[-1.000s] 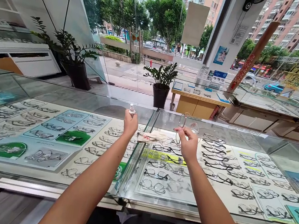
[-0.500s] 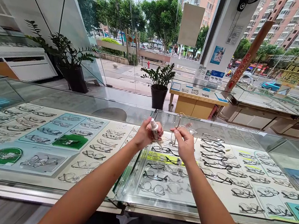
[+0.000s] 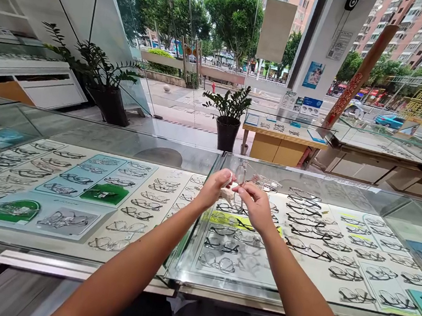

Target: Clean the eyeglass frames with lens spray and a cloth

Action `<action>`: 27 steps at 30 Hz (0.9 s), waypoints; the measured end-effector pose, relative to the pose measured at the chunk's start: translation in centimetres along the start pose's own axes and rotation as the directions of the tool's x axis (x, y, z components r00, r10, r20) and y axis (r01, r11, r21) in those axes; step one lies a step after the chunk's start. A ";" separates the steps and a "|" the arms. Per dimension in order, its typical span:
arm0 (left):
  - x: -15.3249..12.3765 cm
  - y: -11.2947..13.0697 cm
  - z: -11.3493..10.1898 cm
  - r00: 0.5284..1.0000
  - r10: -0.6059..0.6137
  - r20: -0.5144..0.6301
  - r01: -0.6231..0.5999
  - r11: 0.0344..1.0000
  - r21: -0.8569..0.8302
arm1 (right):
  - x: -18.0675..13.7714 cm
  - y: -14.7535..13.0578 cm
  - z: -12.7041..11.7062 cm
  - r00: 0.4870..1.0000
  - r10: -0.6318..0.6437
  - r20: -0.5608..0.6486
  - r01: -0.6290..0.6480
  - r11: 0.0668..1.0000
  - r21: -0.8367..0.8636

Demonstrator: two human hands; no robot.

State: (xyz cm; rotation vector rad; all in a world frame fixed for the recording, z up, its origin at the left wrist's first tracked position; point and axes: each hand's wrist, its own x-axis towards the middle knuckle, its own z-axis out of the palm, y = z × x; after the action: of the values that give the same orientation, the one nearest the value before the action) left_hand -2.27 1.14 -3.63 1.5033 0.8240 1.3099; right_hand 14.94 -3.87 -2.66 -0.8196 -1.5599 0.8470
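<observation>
My left hand [image 3: 213,189] is closed around a small white spray bottle [image 3: 229,179], most of it now hidden by the fingers. A crumpled pale cloth [image 3: 226,196] pokes out below the same hand. Close beside it, my right hand [image 3: 256,206] pinches a pair of thin-rimmed eyeglasses [image 3: 241,173], turned upright with one lens up and the other lower down. The bottle's tip is near the glasses; whether they touch I cannot tell. Both hands are above the glass display case [image 3: 192,229].
Rows of eyeglasses [image 3: 221,245] lie inside the case under its glass top. More clear frames [image 3: 266,183] sit just beyond my right hand. Past the counter stand a potted plant [image 3: 226,128], a second potted plant [image 3: 110,103] and a small display table [image 3: 276,145].
My left hand has turned, bringing the bottle toward the glasses and hiding its body. The glasses and right hand have shifted slightly left, so the hands are closer together.
</observation>
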 end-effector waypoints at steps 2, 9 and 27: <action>0.1 -0.1 0.0 0.999 0.042 0.002 -0.042 0.997 0.060 | -0.1 0.0 0.2 1.000 0.005 0.017 -0.005 1.000 0.007; 0.3 -0.4 -0.2 0.992 0.122 -0.019 -0.115 0.971 0.210 | -0.3 -0.1 0.4 0.999 0.012 0.053 -0.013 1.000 0.014; -0.3 -0.8 -0.1 0.989 0.080 0.125 -0.122 0.917 0.380 | 0.6 1.4 -0.8 0.976 0.185 -0.115 -0.148 0.951 0.272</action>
State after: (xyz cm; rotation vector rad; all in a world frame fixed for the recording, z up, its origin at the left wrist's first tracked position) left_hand -2.37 1.14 -4.47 1.9334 0.9875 1.1713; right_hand 15.68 -2.59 -3.46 -0.8062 -1.2364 1.0706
